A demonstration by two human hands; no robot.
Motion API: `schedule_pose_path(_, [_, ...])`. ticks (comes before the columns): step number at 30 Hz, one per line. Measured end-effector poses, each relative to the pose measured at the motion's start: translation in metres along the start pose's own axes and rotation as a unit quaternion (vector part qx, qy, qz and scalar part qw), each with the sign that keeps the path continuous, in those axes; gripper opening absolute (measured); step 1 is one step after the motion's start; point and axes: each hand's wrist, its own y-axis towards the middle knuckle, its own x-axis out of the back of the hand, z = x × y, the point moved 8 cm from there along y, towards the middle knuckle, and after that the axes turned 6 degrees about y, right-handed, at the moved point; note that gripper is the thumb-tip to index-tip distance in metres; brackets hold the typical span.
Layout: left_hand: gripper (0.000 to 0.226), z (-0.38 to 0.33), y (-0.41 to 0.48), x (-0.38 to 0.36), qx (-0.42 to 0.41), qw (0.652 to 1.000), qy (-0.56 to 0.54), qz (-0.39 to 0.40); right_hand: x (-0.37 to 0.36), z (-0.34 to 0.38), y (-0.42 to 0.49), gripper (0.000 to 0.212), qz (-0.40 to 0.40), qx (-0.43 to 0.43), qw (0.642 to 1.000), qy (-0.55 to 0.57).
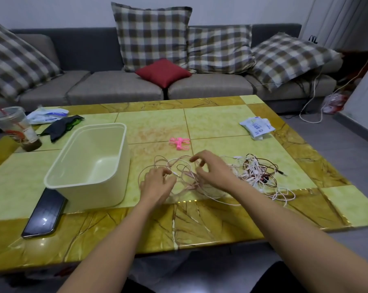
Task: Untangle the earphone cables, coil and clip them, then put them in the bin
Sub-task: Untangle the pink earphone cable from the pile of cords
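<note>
Clearly at the untangling step. Nearest, left hand [155, 185] pinching the plug end of a pink cable [179, 166], fingers curled round it. Just beyond, right hand [212, 168] seeming to pinch a loop of the same cable between thumb and fingers. Loose loops spread on the table [221, 225], not yet coiled. Beside, to the right, a pile [257, 172] of more cables. To the left, bin [90, 163], no cable inside. Farther, clips [179, 142]. Next, probably: draw the plug slowly through the loops, without tightening any knot.
</note>
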Motion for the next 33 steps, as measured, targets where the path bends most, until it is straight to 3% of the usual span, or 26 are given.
schedule_pose_path(2, [0.04, 0.009, -0.005, 0.0, 0.009, 1.0, 0.019, 0.001, -0.041, 0.01, -0.005, 0.037, 0.123, 0.006, 0.992, 0.023])
schedule_pose_path(4, [0.038, 0.017, -0.01, -0.007, 0.014, 0.996, 0.084, 0.035, -0.069, 0.0, -0.009, 0.043, 0.197, -0.024, 0.978, -0.066])
schedule_pose_path(5, [0.041, 0.02, -0.014, -0.01, 0.014, 0.991, 0.124, 0.049, -0.073, -0.008, -0.01, 0.038, 0.195, -0.04, 0.973, -0.117])
schedule_pose_path(8, [0.041, 0.031, -0.021, -0.008, 0.032, 0.981, 0.189, 0.026, -0.052, -0.028, -0.014, 0.015, 0.088, -0.11, 0.976, -0.165])
schedule_pose_path(12, [0.033, 0.048, -0.026, 0.009, 0.091, 0.976, 0.19, -0.051, -0.023, -0.042, -0.025, 0.018, -0.02, -0.162, 0.977, -0.136])
schedule_pose_path(16, [0.031, 0.039, -0.034, 0.016, 0.092, 0.979, 0.134, -0.119, -0.027, -0.041, -0.035, 0.015, 0.014, -0.154, 0.983, -0.101])
schedule_pose_path(19, [0.038, 0.008, -0.039, 0.012, -0.038, 0.984, 0.093, -0.15, -0.033, -0.033, -0.043, 0.009, 0.036, -0.112, 0.992, -0.053])
schedule_pose_path(21, [0.04, -0.015, -0.04, -0.005, -0.123, 0.983, 0.09, -0.098, -0.033, -0.031, -0.046, 0.008, 0.036, -0.097, 0.995, -0.015])
schedule_pose_path(23, [0.034, -0.029, -0.04, -0.024, -0.155, 0.981, 0.116, -0.027, -0.03, -0.033, -0.047, 0.007, 0.032, -0.094, 0.995, 0.022])
schedule_pose_path(27, [0.016, -0.026, -0.035, -0.03, -0.126, 0.983, 0.132, 0.015, -0.027, -0.051, -0.049, 0.01, 0.038, -0.139, 0.989, 0.037])
schedule_pose_path(30, [0.02, -0.018, -0.032, -0.02, -0.108, 0.986, 0.125, -0.01, -0.003, -0.06, -0.046, 0.01, -0.031, -0.179, 0.983, 0.013])
schedule_pose_path(31, [0.021, -0.015, -0.031, -0.014, -0.094, 0.988, 0.12, -0.03, 0.003, -0.061, -0.044, 0.008, -0.024, -0.185, 0.983, 0.002])
schedule_pose_path(33, [0.024, -0.007, -0.026, -0.004, -0.049, 0.991, 0.109, -0.057, -0.001, -0.061, -0.043, 0.024, 0.086, -0.203, 0.975, 0.011])
